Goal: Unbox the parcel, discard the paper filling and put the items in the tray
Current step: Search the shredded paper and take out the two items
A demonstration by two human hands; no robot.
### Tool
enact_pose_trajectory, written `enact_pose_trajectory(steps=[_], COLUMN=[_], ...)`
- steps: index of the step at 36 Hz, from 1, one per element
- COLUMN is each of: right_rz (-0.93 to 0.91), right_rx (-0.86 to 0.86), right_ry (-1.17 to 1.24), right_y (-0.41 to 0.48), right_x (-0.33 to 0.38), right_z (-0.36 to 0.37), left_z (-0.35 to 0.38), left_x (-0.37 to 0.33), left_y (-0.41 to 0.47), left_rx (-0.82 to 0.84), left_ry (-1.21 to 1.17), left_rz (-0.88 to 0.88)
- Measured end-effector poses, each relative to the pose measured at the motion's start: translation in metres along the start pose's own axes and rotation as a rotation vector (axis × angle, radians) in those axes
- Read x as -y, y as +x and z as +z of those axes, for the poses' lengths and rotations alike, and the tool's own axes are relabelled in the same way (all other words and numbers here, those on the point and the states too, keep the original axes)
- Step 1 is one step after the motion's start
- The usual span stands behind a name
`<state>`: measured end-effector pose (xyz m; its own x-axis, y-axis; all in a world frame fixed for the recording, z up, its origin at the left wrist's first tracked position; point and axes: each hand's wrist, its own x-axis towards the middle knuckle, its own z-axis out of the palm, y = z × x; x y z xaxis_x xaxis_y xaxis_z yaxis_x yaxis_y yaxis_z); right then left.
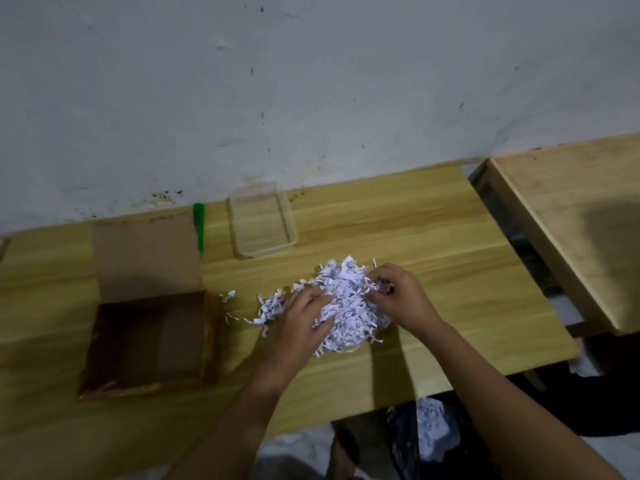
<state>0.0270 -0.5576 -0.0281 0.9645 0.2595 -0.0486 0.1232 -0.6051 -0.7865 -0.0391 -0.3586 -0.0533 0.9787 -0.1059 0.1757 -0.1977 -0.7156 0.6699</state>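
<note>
A heap of white shredded paper filling (346, 299) lies on the wooden table. My left hand (304, 317) rests on its left side with straight fingers spread into the shreds. My right hand (398, 296) is at the heap's right edge, fingers curled, pinching a small dark item (387, 288) among the shreds. The open cardboard parcel (149, 344) sits to the left with its flap folded back, and its inside looks empty. Behind the heap stands a clear plastic tray (263, 220) with nothing in it.
A green-handled cutter (198, 226) lies between the parcel flap and the tray. A second wooden table (571, 216) stands to the right across a gap. Below the table's front edge a black bag (433, 434) holds more shredded paper. A wall is close behind.
</note>
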Motion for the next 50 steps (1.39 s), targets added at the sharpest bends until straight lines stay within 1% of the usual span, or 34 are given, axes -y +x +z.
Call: enact_pose_trajectory(steps=[4,8,11,14,17,20,22,24,28,30,34,35,37,39,41,43,45,47,50], right_rz=[0.011,0.072,0.035,-0.039,-0.102,-0.139,-0.093,-0.042,0.068,0.144,0.258,0.261,0.213,0.125,0.052,-0.04,-0.091,-0.051,0.033], right_rx=[-0.057,-0.139,-0.166,-0.127,-0.023,0.015,-0.003,-0.04,-0.136,-0.211,-0.342,-0.36,-0.395,-0.38,-0.286,-0.169,-0.086,-0.079,-0.14], right_ry=[0.045,0.061,0.081,0.039,-0.011,-0.117,-0.107,-0.07,-0.026,-0.037,-0.077,-0.086,-0.122,-0.097,-0.063,-0.175,-0.309,-0.31,-0.236], right_y=[-0.018,-0.04,-0.053,-0.063,-0.065,-0.064,-0.067,-0.073,-0.086,-0.09,-0.091,-0.09,-0.089,-0.088,-0.089,-0.091,-0.095,-0.099,-0.1], right_x=[-0.01,-0.021,-0.023,-0.014,0.001,0.007,0.007,0.006,-0.006,-0.013,-0.019,-0.019,-0.014,-0.003,0.01,0.014,0.005,-0.006,-0.021], right_z=[-0.001,-0.007,-0.013,-0.013,0.0,0.015,0.017,0.013,0.002,-0.005,-0.023,-0.025,-0.026,-0.019,-0.003,0.014,0.028,0.031,0.024], left_z=[0.007,0.019,0.023,0.028,0.029,0.019,0.013,0.009,0.006,0.006,0.002,0.0,-0.002,-0.003,0.0,0.004,0.01,0.016,0.016], left_x=[-0.016,-0.029,-0.033,-0.029,-0.018,-0.01,-0.007,-0.006,-0.008,-0.005,0.005,0.007,0.008,0.006,0.002,-0.002,-0.001,0.003,0.01], left_y=[-0.013,-0.017,-0.024,-0.038,-0.053,-0.059,-0.06,-0.061,-0.06,-0.058,-0.059,-0.06,-0.061,-0.061,-0.062,-0.061,-0.06,-0.059,-0.058], left_rx=[0.042,0.068,0.066,0.059,0.104,0.176,0.193,0.17,0.109,0.115,0.134,0.13,0.111,0.092,0.07,0.098,0.169,0.219,0.23], left_ry=[0.065,0.196,0.271,0.31,0.268,0.245,0.167,0.121,0.115,0.148,0.292,0.305,0.315,0.299,0.259,0.238,0.265,0.318,0.364], left_rz=[0.053,0.211,0.286,0.319,0.331,0.287,0.221,0.178,0.156,0.124,0.03,0.008,-0.033,-0.065,-0.054,-0.006,0.038,0.057,0.017])
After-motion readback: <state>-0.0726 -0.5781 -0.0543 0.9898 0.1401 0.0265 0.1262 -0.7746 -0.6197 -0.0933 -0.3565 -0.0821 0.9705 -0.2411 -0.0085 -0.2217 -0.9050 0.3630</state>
